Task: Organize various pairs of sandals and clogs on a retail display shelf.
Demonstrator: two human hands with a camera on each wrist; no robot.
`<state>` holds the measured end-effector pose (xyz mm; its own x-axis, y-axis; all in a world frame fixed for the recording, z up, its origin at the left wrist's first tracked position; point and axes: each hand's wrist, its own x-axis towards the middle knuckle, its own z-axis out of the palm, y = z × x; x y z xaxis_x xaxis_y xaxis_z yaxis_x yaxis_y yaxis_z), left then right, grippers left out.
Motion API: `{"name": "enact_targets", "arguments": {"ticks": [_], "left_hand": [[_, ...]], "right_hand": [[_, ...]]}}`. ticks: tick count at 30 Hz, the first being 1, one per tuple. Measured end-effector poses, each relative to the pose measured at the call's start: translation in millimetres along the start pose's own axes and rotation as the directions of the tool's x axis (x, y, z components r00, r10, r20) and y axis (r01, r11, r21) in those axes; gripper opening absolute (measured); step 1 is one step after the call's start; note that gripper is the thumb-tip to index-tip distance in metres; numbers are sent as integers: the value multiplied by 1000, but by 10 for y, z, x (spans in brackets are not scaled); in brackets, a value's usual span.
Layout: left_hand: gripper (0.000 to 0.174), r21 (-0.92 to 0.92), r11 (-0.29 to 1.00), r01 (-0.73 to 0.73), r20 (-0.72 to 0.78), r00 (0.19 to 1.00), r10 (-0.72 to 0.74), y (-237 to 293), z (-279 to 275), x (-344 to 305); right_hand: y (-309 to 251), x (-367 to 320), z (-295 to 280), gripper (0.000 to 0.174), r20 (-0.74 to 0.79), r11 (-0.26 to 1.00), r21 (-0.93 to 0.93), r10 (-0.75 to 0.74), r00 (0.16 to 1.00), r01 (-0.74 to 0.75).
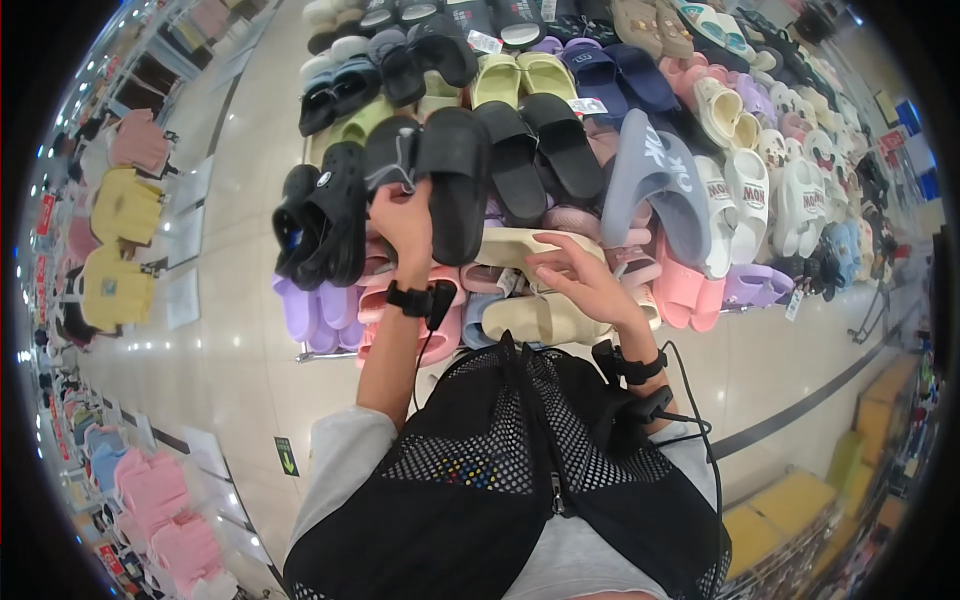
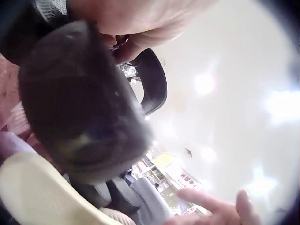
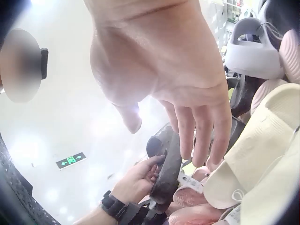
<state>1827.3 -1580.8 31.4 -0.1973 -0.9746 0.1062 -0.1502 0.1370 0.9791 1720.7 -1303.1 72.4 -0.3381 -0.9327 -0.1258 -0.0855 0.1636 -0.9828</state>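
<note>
In the head view the left hand [image 1: 402, 225] pinches a pair of black slides [image 1: 455, 180] near where they join, and holds them over the front left of the shoe display. The left wrist view has a dark sole [image 2: 79, 103] close below that hand. My right hand [image 1: 580, 280] hovers over cream slides [image 1: 545, 318] with its fingers extended and holding nothing. The right wrist view shows its fingers hanging straight, beside the cream slides [image 3: 253, 154], with the left hand [image 3: 136, 183] on the black pair beyond.
Black clogs [image 1: 335, 215] lie left of the held pair, above purple slides [image 1: 318, 312]. Grey-blue slides [image 1: 655, 190] and white slides [image 1: 745, 205] are to the right. Rows of other footwear extend behind. Clothing racks stand across the aisle at left, and yellow seats [image 1: 780, 510] at lower right.
</note>
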Motion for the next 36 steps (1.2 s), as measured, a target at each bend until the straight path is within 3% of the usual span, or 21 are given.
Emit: {"name": "enact_targets", "arguments": {"ticks": [2,3,4,6,11,13,17,19,22,26,28,29,30,32,34,36], "left_hand": [[32,202,968,-152,-122,976,178,61,83,164],[29,352,889,-292,-140,923,358,72,118,227],[29,347,891,-293,-135,924,357,76,160,257],[25,531,769,-357,-52,891,450,128,234,312],[24,708,664,-240,19,946,322,208,376,460],[25,742,646,-178,61,978,199,196,394,524],[26,751,623,-218,111,972,206,38,479,606],[27,653,742,-154,82,988,133,60,518,598],[28,564,816,-127,68,992,108,26,577,577],[30,629,752,-198,133,980,146,-96,566,650],[32,622,711,-329,328,933,145,-74,467,716],[33,611,720,-331,427,903,52,-19,370,710],[31,630,691,-354,445,894,52,45,307,672],[28,600,701,-386,371,910,183,251,226,538],[27,580,729,-364,338,922,191,483,324,345],[31,330,826,-456,438,850,295,564,530,159]], "right_hand": [[24,-49,-42,56,-4,1000,-9,21,1000,-21],[76,-64,-55,54,-20,999,23,49,999,-48],[117,-73,-63,53,-34,996,54,77,996,-75],[169,-93,-73,51,-46,995,69,81,996,-78],[229,-151,-31,48,-87,991,99,94,992,-85],[232,-152,1,46,-104,993,79,97,990,-89],[261,-118,80,44,-112,992,92,101,989,-91],[230,-97,115,43,-108,990,88,123,986,-114],[296,-59,152,42,-104,990,83,124,987,-115],[297,-58,173,41,-109,988,93,136,985,-126],[292,-53,179,41,-115,986,90,153,982,-143],[274,-70,190,41,-122,985,93,157,980,-146],[233,-82,185,41,-127,984,74,169,977,-161],[166,-120,150,40,-144,983,55,183,972,-177],[137,-192,114,40,-162,985,31,175,971,-172],[206,-264,68,41,-172,985,54,172,970,-165]]}}
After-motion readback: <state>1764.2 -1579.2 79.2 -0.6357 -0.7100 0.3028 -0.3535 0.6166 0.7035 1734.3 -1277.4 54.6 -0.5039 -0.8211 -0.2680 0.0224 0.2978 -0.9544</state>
